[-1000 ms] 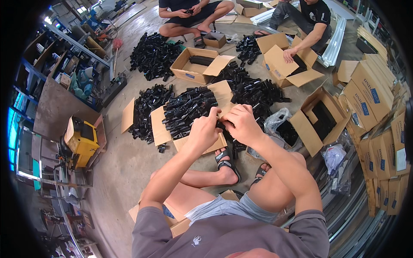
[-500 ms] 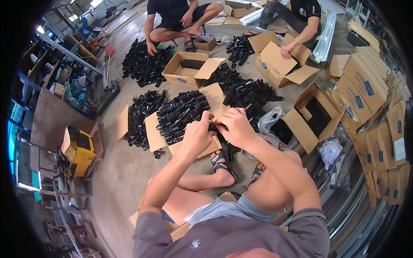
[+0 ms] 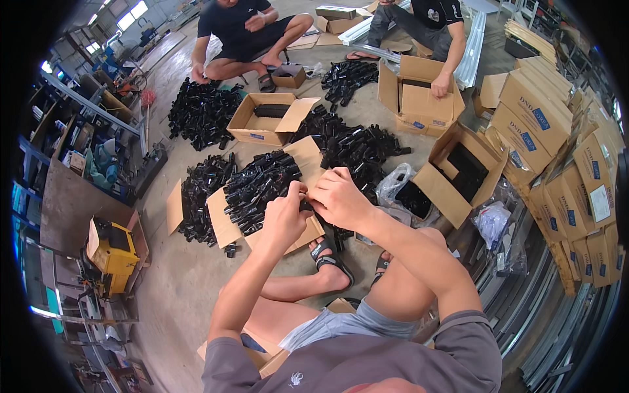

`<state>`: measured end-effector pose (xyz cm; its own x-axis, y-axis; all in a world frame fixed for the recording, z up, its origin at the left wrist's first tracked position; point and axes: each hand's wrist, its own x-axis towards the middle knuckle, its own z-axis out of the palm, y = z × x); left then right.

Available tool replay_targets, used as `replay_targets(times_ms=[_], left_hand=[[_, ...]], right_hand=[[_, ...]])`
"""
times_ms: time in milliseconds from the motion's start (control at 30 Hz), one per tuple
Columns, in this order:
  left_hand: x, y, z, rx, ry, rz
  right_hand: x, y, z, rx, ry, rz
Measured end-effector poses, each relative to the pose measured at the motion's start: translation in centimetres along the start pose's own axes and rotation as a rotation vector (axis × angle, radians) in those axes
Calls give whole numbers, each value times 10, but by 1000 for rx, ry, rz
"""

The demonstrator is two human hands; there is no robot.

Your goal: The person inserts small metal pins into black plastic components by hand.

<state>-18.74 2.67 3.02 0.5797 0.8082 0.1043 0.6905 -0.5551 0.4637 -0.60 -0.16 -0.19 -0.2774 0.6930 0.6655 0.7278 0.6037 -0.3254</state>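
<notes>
In front of me my left hand (image 3: 285,215) and my right hand (image 3: 339,199) meet, fingers closed around one small black plastic part (image 3: 304,205). Most of that part is hidden by my fingers, so its exact kind cannot be told. Just beyond and left of my hands, an open cardboard box (image 3: 224,221) is heaped with similar black parts (image 3: 263,187). Another pile of black parts (image 3: 196,208) lies against its left side. Farther off, a loose heap of them (image 3: 354,147) spreads on the floor.
Two people sit across from me, one by a black heap (image 3: 203,111) and an open box (image 3: 252,135), the other with a hand at a box (image 3: 419,123). At right stand an open box (image 3: 452,196), a plastic bag (image 3: 493,223) and stacked cartons (image 3: 534,108). A yellow machine (image 3: 118,259) stands left.
My view has shifted slightly; my hands stay together on the small black part. The far-right person's box has flaps raised differently, and the far-left person's hand has lifted from the heap.
</notes>
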Motion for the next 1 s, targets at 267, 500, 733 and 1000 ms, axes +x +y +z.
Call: replay_targets(times_ms=[267, 500, 733, 1000], left_hand=[[-3, 2, 0, 4, 14, -9], [-1, 8, -2, -14, 45, 20], [-6, 9, -7, -68, 97, 0], [-8, 8, -13, -453, 91, -188]], right_hand=[[-3, -2, 1, 125, -78, 180], [-8, -4, -6, 73, 41, 112], [-3, -11, -22, 113, 170, 104], [-3, 14, -25, 951, 363, 876]])
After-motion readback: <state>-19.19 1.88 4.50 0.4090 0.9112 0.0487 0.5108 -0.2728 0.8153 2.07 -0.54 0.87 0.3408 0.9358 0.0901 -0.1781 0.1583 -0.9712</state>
